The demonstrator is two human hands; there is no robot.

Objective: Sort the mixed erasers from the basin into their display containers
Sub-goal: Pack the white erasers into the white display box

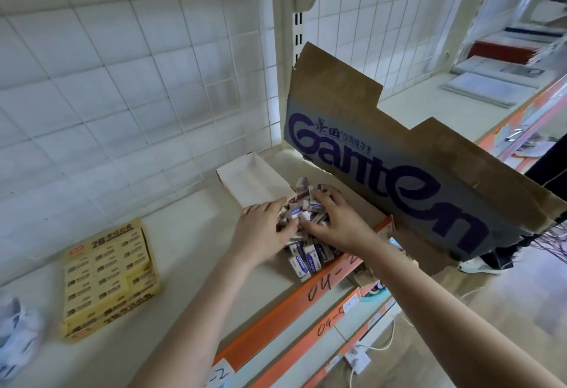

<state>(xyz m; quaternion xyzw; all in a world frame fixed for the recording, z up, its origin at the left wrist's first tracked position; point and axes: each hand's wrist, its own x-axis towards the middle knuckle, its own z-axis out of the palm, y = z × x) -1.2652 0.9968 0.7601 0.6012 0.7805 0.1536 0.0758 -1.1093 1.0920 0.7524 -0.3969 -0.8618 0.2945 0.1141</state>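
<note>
Head view, we set our left hand (264, 225) against the left side of a heap of erasers (306, 254) on the shelf (196, 271), its grip unclear to us, our right hand (337, 222) curling fingers over the heap, white open box (250, 177) just behind, yellow box (107, 274) well apart at left.

On cream metal shelf (190, 234), at ctr: heap of small white paper-sleeved erasers (303, 252), spilling to orange front edge strip (270, 317) at 6 o'clock. Touching heap at 11 o'clock: open white cardboard tray (254, 179). Well apart at 8 o'clock, near shelf front: flat yellow cardboard box of 2B erasers (107, 280). Just beside heap at 2 o'clock: torn brown corrugated cardboard sheet (399, 166), tilted. Behind all, 12 o'clock: white wire grid panel (122, 65). On top of heap: L hand (264, 228) at 9 o'clock, R hand (340, 225) at 3.
</note>
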